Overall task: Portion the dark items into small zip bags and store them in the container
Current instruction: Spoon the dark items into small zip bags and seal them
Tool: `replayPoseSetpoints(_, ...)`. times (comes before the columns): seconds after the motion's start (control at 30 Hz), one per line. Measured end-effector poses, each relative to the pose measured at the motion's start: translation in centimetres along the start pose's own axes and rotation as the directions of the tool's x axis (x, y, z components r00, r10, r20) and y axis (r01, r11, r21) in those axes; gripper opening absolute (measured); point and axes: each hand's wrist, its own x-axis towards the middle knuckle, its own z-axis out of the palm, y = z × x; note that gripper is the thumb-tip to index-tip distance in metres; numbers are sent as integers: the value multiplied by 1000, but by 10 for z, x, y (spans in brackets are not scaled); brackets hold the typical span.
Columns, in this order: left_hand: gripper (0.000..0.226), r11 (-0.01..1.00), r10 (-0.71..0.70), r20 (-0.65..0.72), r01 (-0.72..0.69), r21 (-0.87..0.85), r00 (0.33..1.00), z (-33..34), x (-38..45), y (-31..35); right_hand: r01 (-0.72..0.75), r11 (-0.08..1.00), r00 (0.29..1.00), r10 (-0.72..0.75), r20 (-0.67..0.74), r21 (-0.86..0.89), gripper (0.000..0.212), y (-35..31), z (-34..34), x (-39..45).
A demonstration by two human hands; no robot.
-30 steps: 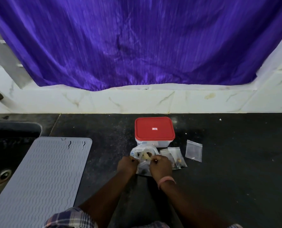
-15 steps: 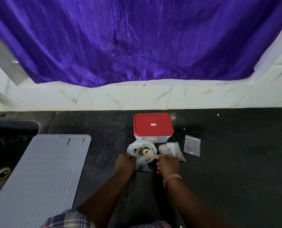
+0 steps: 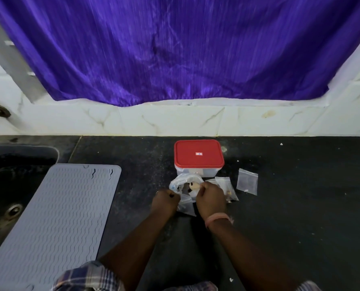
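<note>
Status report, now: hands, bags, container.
Left hand shut on zip bag. Right hand shut on wooden spoon over big bag. Container lidded. Nothing blocking.

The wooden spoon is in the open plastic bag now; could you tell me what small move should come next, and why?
Probably lift the wooden spoon out of the plastic bag with a scoop and tip it into a small zip bag. The right hand holds the spoon's handle, the left hand holds the bag's edge, and the red-lidded container is closed, so storing comes later.

A black counter [image 3: 300, 217] carries a grey mat [image 3: 55, 219], a red-lidded container [image 3: 199, 157] and small zip bags [image 3: 247, 181].
</note>
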Motion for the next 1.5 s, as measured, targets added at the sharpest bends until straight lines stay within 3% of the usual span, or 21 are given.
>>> replayPoseSetpoints(0.1, 27, 1000, -8, 31, 8, -8, 1000, 4, -2, 2, 105, 985, 992, -94, 79, -135, 22, -2, 5, -3)
replayPoseSetpoints(0.23, 24, 997, -26, 64, 30, -64, 998, 7, 3, 1, 110, 982, 991, -97, 92, -151, 24, 4, 7, -4)
replayPoseSetpoints(0.6, 16, 983, -50, 72, 62, -172, 996, 13, 17, -7, -160, 974, 985, 148, 84, 163, 20, 6, 18, -1)
replayPoseSetpoints(0.8, 22, 981, -74, 53, 83, -175, 996, 14, 22, -12, -382, 887, 924, 371, 91, 260, 21, -2, 19, 12)
replayPoseSetpoints(1.0, 27, 980, -70, 53, 79, -180, 996, 15, 27, -12, -137, 990, 990, 136, 43, 30, 20, 3, 17, 15)
replayPoseSetpoints(1.13, 21, 975, -87, 71, 99, -200, 994, 14, 32, -17, -78, 995, 993, 73, 95, 56, 20, 2, 21, 11)
replayPoseSetpoints(1.3, 19, 972, -95, 75, 109, -209, 993, 13, 34, -16, -219, 942, 972, 187, 145, 255, 24, 4, 27, 10)
replayPoseSetpoints(1.5, 15, 964, -112, 66, 125, -234, 991, 12, 37, -18, -411, 836, 908, 337, 251, 365, 23, 4, 26, 15)
